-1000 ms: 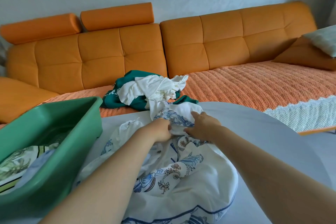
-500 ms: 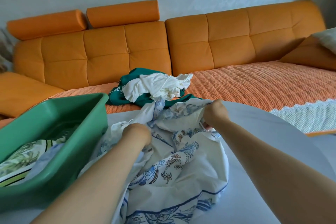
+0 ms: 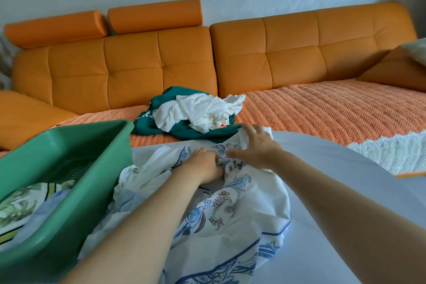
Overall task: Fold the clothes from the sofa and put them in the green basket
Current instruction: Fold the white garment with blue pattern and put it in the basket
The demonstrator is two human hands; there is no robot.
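While the left hand (image 3: 205, 165) pinches printed cloth (image 3: 253, 210) heaped lengthwise toward the sofa (image 3: 138, 64), the right hand (image 3: 257, 148) rests splayed.

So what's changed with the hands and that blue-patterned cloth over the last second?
The right hand let go of the raised edge of the blue-patterned cloth and now spreads its fingers over it; the cloth has sunk onto the table. The left hand moved back beside it, keeping its grip on the fabric. The green and white clothes on the sofa and the green basket stayed put.
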